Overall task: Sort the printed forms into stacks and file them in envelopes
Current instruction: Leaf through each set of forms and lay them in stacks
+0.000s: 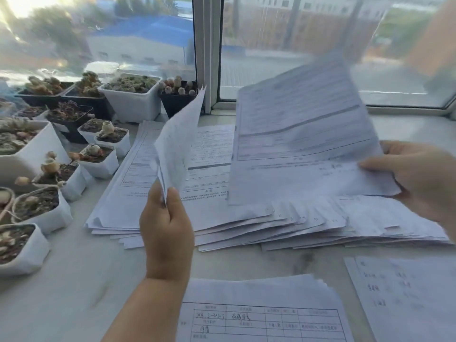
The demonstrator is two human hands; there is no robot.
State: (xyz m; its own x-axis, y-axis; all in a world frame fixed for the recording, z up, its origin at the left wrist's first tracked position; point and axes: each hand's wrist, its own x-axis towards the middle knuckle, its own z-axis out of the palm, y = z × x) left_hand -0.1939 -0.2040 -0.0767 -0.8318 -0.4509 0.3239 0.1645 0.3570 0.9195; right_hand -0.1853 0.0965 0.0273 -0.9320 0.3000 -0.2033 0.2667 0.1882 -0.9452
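My left hand (166, 225) pinches the bottom edge of a few printed forms (179, 141) and holds them upright, edge-on to me. My right hand (419, 176) grips the right edge of a lifted sheaf of forms (303, 134), blurred and tilted up above the pile. Under both lies a wide fanned spread of forms (222, 215) on the pale sill. A nearer stack of forms (261, 309) with a handwritten table lies at the bottom centre. Another sheet (404, 294) lies at the bottom right. No envelope is in view.
Several small white and black pots of succulents (98, 156) crowd the left side, close to the spread's left edge. A window (320, 45) with a vertical frame post (206, 53) stands right behind the papers. Bare sill surface (86, 280) shows at the lower left.
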